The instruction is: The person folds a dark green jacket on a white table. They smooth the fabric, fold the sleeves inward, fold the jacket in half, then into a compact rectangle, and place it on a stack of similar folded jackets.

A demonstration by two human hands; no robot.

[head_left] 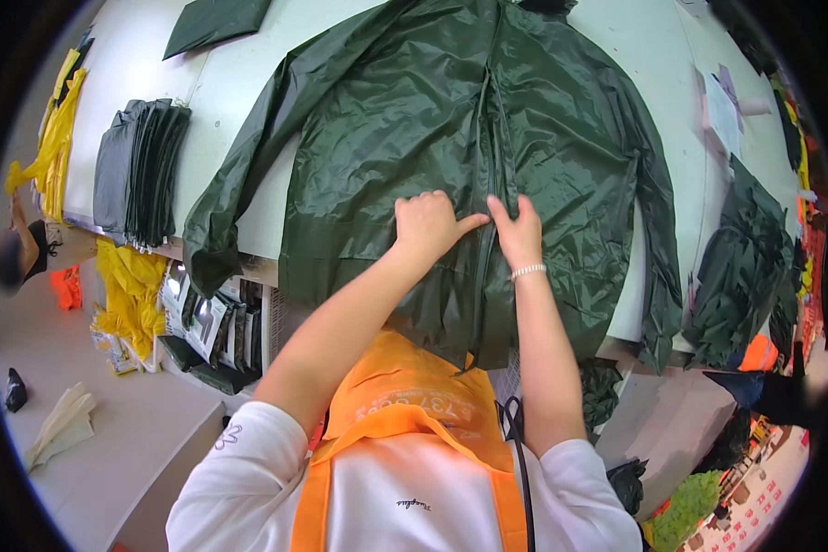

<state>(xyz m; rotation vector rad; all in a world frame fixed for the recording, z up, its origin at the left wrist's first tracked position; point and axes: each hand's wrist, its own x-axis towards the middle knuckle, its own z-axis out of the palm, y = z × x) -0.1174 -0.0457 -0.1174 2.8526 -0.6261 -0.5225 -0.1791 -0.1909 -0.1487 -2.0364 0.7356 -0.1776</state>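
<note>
Left hand curled, grip unclear, right hand spread, we touch a glossy dark-green, long-sleeved fabric jacket, likely light, limp, slippery, best gripped at its front placket.

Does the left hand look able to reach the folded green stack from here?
Probably yes, with a stretch to the left: the left hand is at the jacket front, only the jacket's sleeve lies between, and nothing appears to cover the stack.
</note>
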